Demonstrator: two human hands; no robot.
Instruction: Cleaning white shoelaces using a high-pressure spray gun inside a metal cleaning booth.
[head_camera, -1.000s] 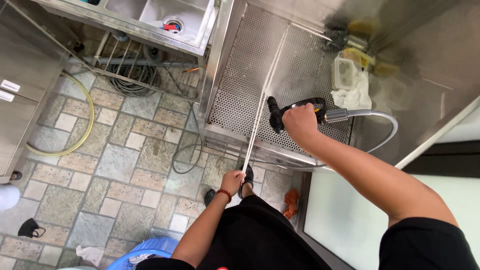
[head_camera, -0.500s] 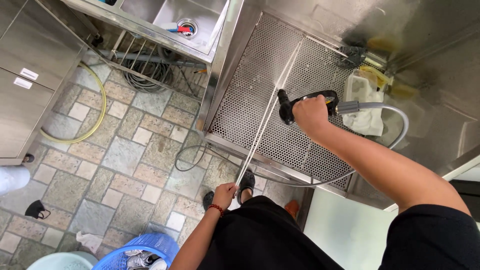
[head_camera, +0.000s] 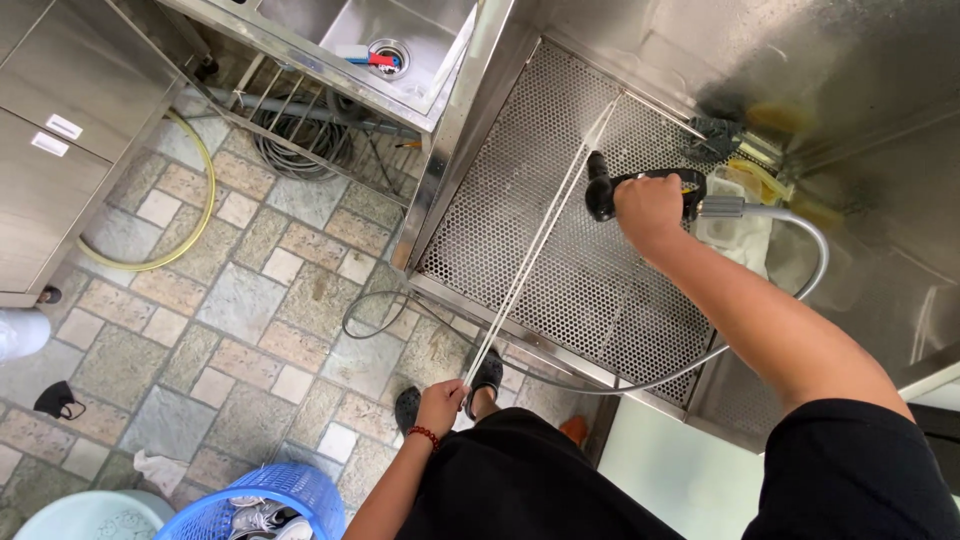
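spray gun in one hand, long white strip in the other

looking straight down here. the right hand (head_camera: 648, 208) is wrapped tight around the grip of a black spray gun (head_camera: 640, 187), fingers clenched on it, nozzle pointing out over the perforated steel tray (head_camera: 520, 200). a silver hose (head_camera: 815, 250) comes off the back of the gun, loops round to the right and runs back along the tray's front edge.

the left hand (head_camera: 440, 405), with a red bead bracelet on the wrist, is down low by the person's feet, fingers pinched shut on the near end of a long thin white strip (head_camera: 540, 235). the strip runs up at a slant across the tray, and its far end sits just beside the gun's nozzle.

around it: a steel sink (head_camera: 330, 30) up top, coiled hoses under it, a yellow hose (head_camera: 190, 220) curving over the stone tile floor (head_camera: 200, 330), and a blue basket (head_camera: 265, 500) at the bottom edge. black sandals are just past the left hand.
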